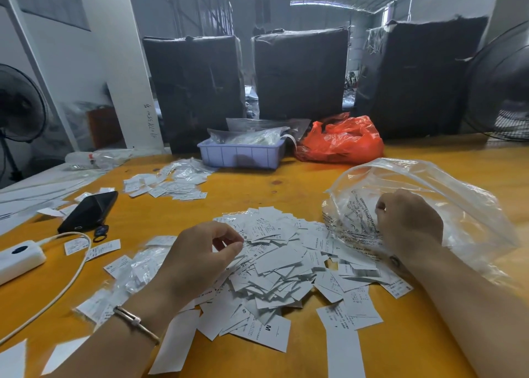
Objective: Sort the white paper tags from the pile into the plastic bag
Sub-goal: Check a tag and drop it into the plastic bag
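Evidently light, thin, slippery paper tags [274, 251]: pinch by edges. Left hand [200, 260] fingers curled over pile, hold uncertain. Right hand [406, 223] gripping limp plastic bag [429, 183].

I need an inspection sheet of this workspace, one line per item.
Surface: yellow table.
Job's things: pile of white tags at centre; clear plastic bag on the right.
Clutter: phone, lilac tray, red bag.
Grippers: left hand over the pile, fingers loosely curled; right hand grips the bag.
Cables: white cable from a power bank.
Surroundings: black wrapped bales, fans at both edges.
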A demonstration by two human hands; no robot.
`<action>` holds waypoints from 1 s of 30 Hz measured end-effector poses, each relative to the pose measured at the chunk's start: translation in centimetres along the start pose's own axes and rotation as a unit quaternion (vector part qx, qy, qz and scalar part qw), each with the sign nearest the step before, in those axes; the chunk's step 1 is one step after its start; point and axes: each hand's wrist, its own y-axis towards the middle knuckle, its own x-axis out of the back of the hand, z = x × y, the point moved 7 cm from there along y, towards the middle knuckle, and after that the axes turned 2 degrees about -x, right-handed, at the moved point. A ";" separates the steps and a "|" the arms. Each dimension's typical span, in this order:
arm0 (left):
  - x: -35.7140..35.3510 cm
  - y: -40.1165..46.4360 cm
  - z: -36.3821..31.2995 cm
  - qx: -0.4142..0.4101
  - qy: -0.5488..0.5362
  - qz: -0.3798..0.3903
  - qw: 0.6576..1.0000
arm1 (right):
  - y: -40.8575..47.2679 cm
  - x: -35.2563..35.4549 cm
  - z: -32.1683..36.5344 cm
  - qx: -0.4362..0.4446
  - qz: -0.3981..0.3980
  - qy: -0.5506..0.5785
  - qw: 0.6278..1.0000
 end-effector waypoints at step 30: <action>-0.3 -0.1 -0.7 -0.017 -0.029 0.004 0.999 | -3.4 3.0 5.8 0.058 0.111 0.638 0.760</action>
